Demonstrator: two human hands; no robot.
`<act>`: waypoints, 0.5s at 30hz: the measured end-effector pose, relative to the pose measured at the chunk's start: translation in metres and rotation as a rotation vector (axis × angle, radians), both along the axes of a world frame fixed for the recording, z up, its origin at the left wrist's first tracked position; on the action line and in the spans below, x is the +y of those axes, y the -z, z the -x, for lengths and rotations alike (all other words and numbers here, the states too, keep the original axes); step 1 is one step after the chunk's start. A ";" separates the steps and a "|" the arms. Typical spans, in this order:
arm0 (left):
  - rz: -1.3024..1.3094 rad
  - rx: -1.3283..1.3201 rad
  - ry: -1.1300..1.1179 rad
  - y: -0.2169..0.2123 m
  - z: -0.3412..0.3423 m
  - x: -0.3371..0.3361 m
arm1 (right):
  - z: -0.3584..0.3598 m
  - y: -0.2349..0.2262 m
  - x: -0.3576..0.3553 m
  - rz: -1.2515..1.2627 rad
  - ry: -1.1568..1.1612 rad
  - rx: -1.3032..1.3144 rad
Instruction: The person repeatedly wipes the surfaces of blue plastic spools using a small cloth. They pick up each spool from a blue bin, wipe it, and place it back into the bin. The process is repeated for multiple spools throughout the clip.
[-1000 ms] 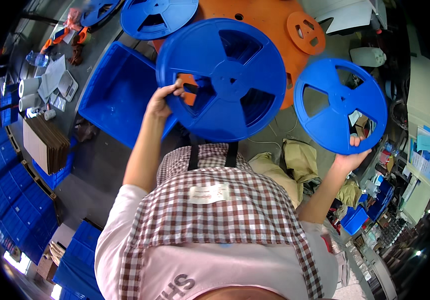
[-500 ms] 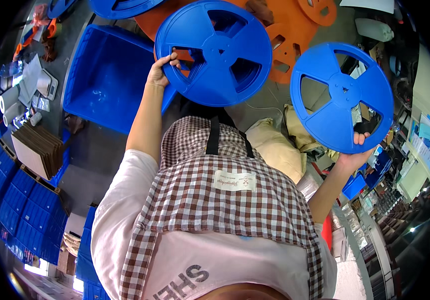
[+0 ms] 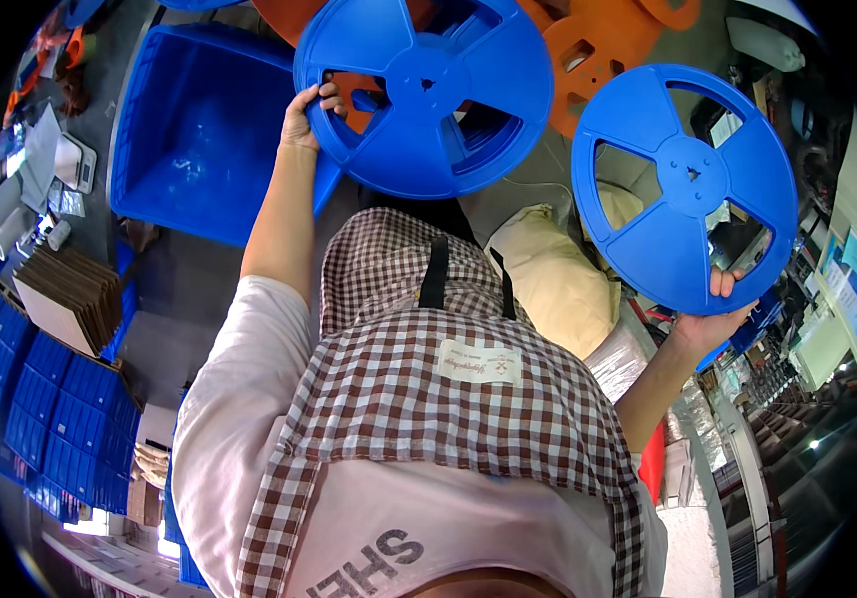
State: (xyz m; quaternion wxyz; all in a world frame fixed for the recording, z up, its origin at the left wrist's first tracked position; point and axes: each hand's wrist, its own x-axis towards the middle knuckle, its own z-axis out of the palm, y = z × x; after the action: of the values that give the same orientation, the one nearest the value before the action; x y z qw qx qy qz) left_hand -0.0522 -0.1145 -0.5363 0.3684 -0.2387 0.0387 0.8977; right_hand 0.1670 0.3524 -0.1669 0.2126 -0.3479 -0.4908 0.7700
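I watch the left hand (image 3: pixel 307 115) curl its fingers through a window at the left rim of the blue reel stack (image 3: pixel 408 92), which overlaps the right edge of the blue bin (image 3: pixel 179 184) in my view; I can't tell whether anything supports it. The right hand (image 3: pixel 715 324) grips a single blue reel (image 3: pixel 681 181) by its lower rim, fingertips through an opening. I judge both stiff, smooth plastic: the single light, the stack heavier and slide-prone, so I'd hook the rim beside a window.
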 end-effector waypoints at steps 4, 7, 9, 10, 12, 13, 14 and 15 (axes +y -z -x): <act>0.090 -0.031 -0.008 -0.007 0.001 0.003 | 0.007 0.008 -0.011 0.014 0.045 -0.019; 0.229 -0.046 0.014 -0.011 0.005 0.007 | 0.011 0.017 -0.015 0.049 0.042 0.001; 0.240 -0.058 0.019 -0.013 0.005 0.009 | 0.017 0.024 -0.016 0.071 0.026 0.010; 0.243 -0.062 0.020 -0.014 0.006 0.010 | 0.021 0.025 -0.018 0.028 0.028 -0.031; 0.240 -0.059 0.022 -0.008 0.005 0.008 | 0.031 0.025 -0.025 -0.058 0.032 -0.116; 0.239 -0.062 0.019 -0.006 0.005 0.008 | 0.036 0.024 -0.028 -0.089 0.017 -0.139; 0.238 -0.066 0.016 -0.004 0.004 0.007 | 0.043 0.023 -0.032 -0.139 0.010 -0.189; 0.266 -0.084 0.025 0.000 0.003 0.006 | 0.051 0.023 -0.037 -0.192 0.005 -0.244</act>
State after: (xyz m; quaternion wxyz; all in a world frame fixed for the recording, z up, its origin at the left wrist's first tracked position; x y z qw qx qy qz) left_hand -0.0549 -0.1080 -0.5367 0.3460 -0.3223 0.1447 0.8692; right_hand 0.1158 0.3151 -0.1898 0.1857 -0.4181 -0.5836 0.6709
